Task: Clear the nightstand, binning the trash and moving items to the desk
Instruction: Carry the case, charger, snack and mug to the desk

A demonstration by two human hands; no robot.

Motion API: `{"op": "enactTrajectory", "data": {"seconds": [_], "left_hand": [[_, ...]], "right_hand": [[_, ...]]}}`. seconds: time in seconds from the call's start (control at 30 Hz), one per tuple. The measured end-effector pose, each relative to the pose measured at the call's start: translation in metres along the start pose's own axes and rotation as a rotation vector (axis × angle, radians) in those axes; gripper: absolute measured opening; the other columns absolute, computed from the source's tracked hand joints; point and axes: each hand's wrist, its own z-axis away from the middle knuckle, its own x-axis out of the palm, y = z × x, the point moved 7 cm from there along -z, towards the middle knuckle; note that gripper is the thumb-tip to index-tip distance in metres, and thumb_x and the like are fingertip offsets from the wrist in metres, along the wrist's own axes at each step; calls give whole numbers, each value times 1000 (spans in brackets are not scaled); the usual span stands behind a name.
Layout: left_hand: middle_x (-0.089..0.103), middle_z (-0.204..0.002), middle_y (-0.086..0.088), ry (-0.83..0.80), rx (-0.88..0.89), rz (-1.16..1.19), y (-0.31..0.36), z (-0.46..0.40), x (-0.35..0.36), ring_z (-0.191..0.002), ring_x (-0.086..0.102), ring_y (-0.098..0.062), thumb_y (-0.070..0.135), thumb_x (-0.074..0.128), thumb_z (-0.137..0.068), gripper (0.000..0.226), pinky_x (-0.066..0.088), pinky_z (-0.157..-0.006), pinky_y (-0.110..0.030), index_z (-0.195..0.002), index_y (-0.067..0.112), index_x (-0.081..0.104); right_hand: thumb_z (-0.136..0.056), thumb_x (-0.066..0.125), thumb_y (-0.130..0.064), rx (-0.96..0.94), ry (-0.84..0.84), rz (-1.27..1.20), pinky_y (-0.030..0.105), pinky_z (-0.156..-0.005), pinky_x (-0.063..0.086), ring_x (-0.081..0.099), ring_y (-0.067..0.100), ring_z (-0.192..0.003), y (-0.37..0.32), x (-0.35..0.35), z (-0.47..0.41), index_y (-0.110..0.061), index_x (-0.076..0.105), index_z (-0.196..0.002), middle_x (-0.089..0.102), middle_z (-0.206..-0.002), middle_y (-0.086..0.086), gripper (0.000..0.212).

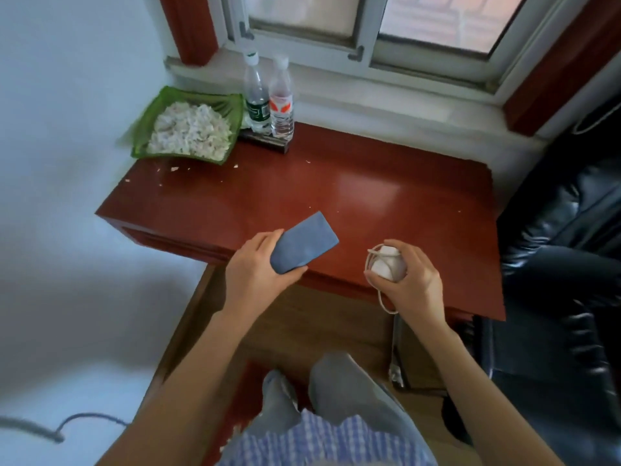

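Note:
My left hand (pixel 253 274) grips a flat blue phone-like slab (pixel 304 243) by its near end, just above the front edge of the red-brown wooden tabletop (pixel 336 193). My right hand (pixel 415 284) is closed around a white charger with its coiled white cable (pixel 386 264); a loop of cable hangs below the hand. At the table's far left stands a green square dish (pixel 232 105) heaped with pale shells or scraps. Beside it stand two clear plastic bottles (pixel 257 95) (pixel 281 102) on a dark flat object (pixel 265 142).
Small crumbs (pixel 174 168) lie scattered near the dish. A black leather chair (pixel 564 230) presses against the table's right side. The window sill (pixel 369 95) runs behind. A white bed surface (pixel 67 230) lies to the left, with a dark cable (pixel 84 418) on it.

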Motion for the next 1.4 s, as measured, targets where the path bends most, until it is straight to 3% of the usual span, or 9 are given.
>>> {"op": "enactTrajectory", "data": {"seconds": [0.33,0.77,1.1,1.4], "left_hand": [[66,-111,-5,-169,178,19,10,-111,78,-93,65,-23,48,82,-62,72,56,-72,-40,-120,10,61],[69,-102,-3,-232,192,-68,32,-229,167,-88,64,-23,46,85,-54,71,52,-73,-34,-113,10,66],[67,-108,-8,-410,222,-122,-3,-301,221,-97,60,-31,39,87,-54,74,48,-81,-40,-117,8,63],[65,-111,-10,-505,280,-120,-34,-357,262,-99,58,-33,40,83,-61,72,46,-84,-42,-122,9,60]], "right_hand": [[-65,83,-35,196,72,42,38,-74,56,60,15,-95,50,-8,-58,-27,59,-115,62,-110,-7,56],[-64,84,-33,167,14,32,26,-72,48,60,13,-94,124,-5,-199,-26,61,-113,63,-106,-8,54],[-63,85,-33,239,-49,23,31,-72,53,61,13,-94,144,33,-229,-27,61,-113,63,-105,-10,56],[-65,84,-36,319,-64,26,27,-72,50,59,11,-94,137,66,-246,-27,61,-115,60,-105,-13,56]]}}
